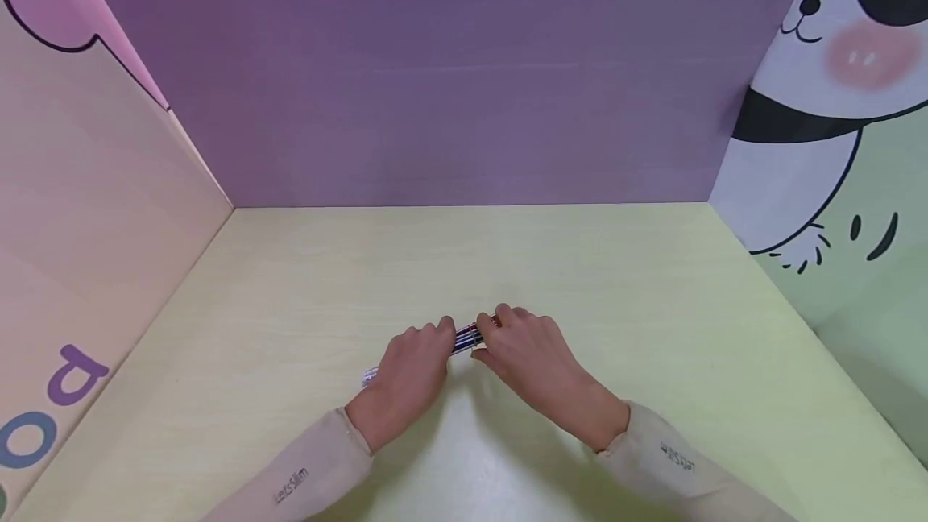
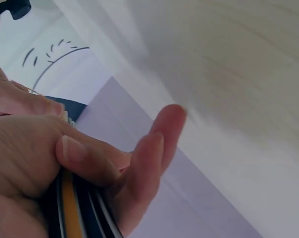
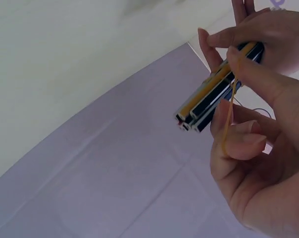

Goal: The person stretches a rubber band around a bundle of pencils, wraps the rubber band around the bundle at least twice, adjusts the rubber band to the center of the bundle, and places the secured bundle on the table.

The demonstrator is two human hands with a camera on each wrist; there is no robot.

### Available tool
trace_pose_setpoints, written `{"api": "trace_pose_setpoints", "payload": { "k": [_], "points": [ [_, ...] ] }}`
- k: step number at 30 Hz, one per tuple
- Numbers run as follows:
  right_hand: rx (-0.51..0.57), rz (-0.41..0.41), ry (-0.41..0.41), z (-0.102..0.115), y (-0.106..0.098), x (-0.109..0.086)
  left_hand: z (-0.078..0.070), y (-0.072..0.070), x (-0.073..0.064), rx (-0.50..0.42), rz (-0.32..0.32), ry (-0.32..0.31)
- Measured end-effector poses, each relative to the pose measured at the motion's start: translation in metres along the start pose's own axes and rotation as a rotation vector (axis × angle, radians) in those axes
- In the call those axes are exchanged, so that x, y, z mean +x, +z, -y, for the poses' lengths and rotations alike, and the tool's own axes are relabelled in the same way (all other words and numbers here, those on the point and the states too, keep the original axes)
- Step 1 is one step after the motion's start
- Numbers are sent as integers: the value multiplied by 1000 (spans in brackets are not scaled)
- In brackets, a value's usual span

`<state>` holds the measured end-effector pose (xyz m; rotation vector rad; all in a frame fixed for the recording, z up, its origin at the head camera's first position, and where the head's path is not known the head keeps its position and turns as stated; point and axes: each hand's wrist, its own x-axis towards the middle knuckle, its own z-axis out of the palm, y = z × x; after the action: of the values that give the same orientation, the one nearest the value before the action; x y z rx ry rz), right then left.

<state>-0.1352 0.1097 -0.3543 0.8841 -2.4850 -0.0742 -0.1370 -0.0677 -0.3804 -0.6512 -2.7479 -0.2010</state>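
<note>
My left hand (image 1: 413,373) grips a bundle of slim pencils (image 1: 467,339), dark blue, yellow and white along their sides. In the left wrist view, the fingers wrap around the pencils (image 2: 73,208), while two fingertips stick out past them. At the bundle's other end is my right hand (image 1: 532,357), seen from above with its fingers bent. The right wrist view shows a thin yellow rubber band (image 3: 232,106) stretched across the right hand's curled fingers, beside the bundle's square-looking ends. Part of a band also seems to cross the pencils. The bundle is held above the table, tilted.
The pale wooden table (image 1: 312,280) stretches around both hands. A purple wall (image 1: 464,103) closes off the back. A pink panel (image 1: 87,200) stands at the left, and a green panel with a panda drawing (image 1: 834,200) at the right.
</note>
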Motion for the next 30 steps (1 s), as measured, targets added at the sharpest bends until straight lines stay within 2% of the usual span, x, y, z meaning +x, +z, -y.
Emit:
{"api": "trace_pose_setpoints", "payload": {
  "k": [2, 6, 9, 12, 15, 17, 18, 20, 23, 25, 27, 30],
  "points": [
    [4, -36, -11, 1, 4, -1, 2, 2, 2, 5, -14, -14],
    [206, -171, -51, 5, 11, -5, 11, 6, 7, -9, -19, -34],
    [354, -265, -88, 9, 13, -8, 19, 4, 11, -34, 16, -52],
    [393, -339, -88, 8, 12, -10, 26, 1, 14, -53, 68, -77],
    [426, -377, -34, 0, 7, -13, 30, -4, 13, -85, 136, -85],
    [499, -343, 19, -8, 5, -14, 29, -10, 9, -146, 187, -65],
    [565, -294, 45, -12, 4, -14, 27, -12, 7, -189, 217, -47],
    [777, -140, 80, -20, 5, -12, 23, -17, 1, -282, 264, -1],
    [1156, 131, 144, -30, 6, -10, 17, -21, -7, -400, 305, 52],
    [1334, 248, 191, -33, 7, -10, 16, -23, -9, -479, 330, 57],
    [1428, 276, 227, -36, 7, -14, 19, -26, -10, -558, 358, 42],
    [1483, 229, 293, -39, 6, -23, 29, -34, -12, -684, 402, 17]
  ]
}}
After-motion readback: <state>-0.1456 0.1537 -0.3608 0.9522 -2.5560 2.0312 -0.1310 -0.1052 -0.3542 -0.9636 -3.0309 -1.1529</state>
